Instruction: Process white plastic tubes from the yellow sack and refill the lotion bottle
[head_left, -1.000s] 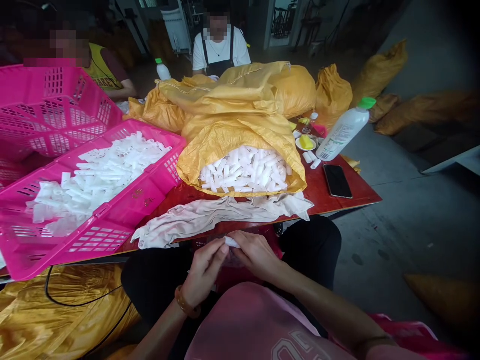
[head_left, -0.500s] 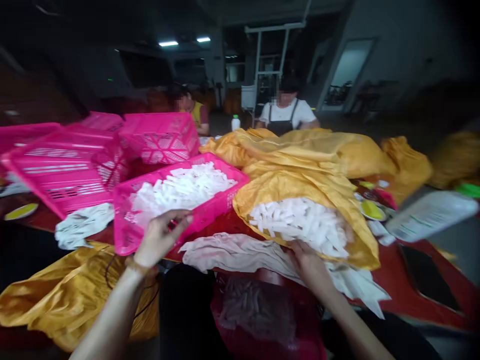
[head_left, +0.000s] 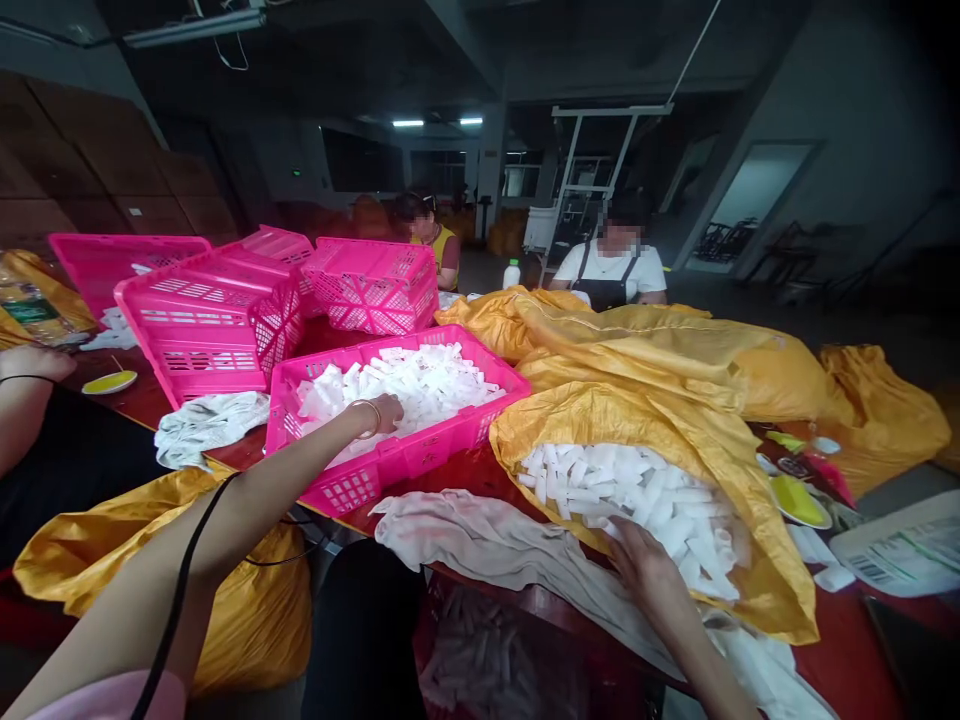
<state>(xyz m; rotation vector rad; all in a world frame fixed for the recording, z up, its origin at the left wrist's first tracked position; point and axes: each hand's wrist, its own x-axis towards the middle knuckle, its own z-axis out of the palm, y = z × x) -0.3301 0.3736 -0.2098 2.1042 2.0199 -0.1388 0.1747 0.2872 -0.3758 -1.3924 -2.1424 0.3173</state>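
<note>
My left hand (head_left: 384, 412) reaches over the near pink basket (head_left: 375, 478), palm down on the heap of white plastic tubes (head_left: 420, 380); its fingers are hidden among them. My right hand (head_left: 643, 562) rests at the mouth of the open yellow sack (head_left: 600, 415), fingers curled into its pile of white tubes (head_left: 645, 500). A pale cloth (head_left: 480, 540) lies on the red table edge between my arms. A red bag with more tubes (head_left: 487, 650) sits in my lap.
Empty pink baskets (head_left: 217, 320) are stacked at the back left. More yellow sacks (head_left: 750, 360) cover the table's far side, where two people sit. Another person's arm (head_left: 22, 385) shows at the left. A white bottle (head_left: 896, 545) and yellow dishes (head_left: 799, 500) lie at the right.
Both hands left my lap, where they held one tube together. The left went out to the pink basket, the right to the yellow sack. My head has lifted.
</note>
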